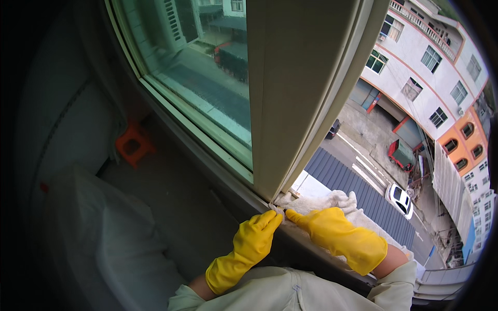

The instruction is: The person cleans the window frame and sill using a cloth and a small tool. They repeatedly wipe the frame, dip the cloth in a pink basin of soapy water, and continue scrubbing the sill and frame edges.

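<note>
Both my hands wear yellow rubber gloves. My left hand (pixel 255 239) has its fingertips together on the edge of a whitish cloth (pixel 330 200), at the foot of the window frame's upright post (pixel 297 97). My right hand (pixel 338 235) lies over the cloth, its index finger pointing into the lower corner of the opening, close to my left fingertips. A small dark thing shows at that fingertip; I cannot tell what it is. The cloth spreads along the sill beneath and beyond my right hand. Whether the right fingers grip the cloth is hidden.
On the left stands a wet glass pane (pixel 202 77) in its frame. An orange plastic stool (pixel 134 144) is on the floor inside, near a pale sheet-like covering (pixel 124 233). Outside the opening, far below, are a ribbed roof (pixel 358 190), a street and a white car (pixel 399 200).
</note>
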A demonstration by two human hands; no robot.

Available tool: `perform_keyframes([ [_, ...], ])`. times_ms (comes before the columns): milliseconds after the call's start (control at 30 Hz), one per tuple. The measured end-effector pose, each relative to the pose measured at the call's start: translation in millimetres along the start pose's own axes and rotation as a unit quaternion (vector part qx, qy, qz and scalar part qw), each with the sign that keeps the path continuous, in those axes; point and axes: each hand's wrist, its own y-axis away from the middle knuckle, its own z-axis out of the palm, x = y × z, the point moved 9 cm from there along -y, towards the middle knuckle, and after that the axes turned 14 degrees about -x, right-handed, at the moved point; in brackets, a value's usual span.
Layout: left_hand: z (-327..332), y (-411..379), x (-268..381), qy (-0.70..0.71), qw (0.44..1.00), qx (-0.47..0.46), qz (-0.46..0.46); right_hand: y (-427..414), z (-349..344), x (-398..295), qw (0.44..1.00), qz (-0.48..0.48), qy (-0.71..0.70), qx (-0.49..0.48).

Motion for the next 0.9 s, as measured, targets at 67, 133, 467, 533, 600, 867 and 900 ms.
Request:
perform_keyframes([
  [67,5.6,4.4,3.1,-0.006,1.000,-0.010,-0.010,-11.4,4.5,7.2,0.998,-0.035,0.039,-0.027],
  [133,9.6,3.2,4.5,-0.001,1.000,-0.001,0.005,-14.6,10.1,6.4,0.988,-0.077,0.134,0.031],
  [467,11.3,-3.5,22.9,-0.034,0.999,0.012,0.018,5.6,23.0,-7.2,0.975,-0.061,0.195,0.083],
  [533,38.0,-4.3,35.1,-0.027,0.998,-0.047,0.025,24.6,31.4,10.4,0.980,-0.049,0.190,0.039],
  [600,66.3,2.5,59.2,-0.051,0.991,-0.112,0.043,40.6,53.3,42.8,0.976,-0.039,0.206,0.063],
  [867,67.2,-6.5,76.6,0.006,0.997,-0.051,0.061,81.1,62.4,111.1,0.975,-0.075,0.058,0.203],
  [900,67.3,-3.2,74.0,0.015,0.997,-0.057,0.057,80.8,61.6,110.4,0.972,-0.075,0.076,0.208],
])
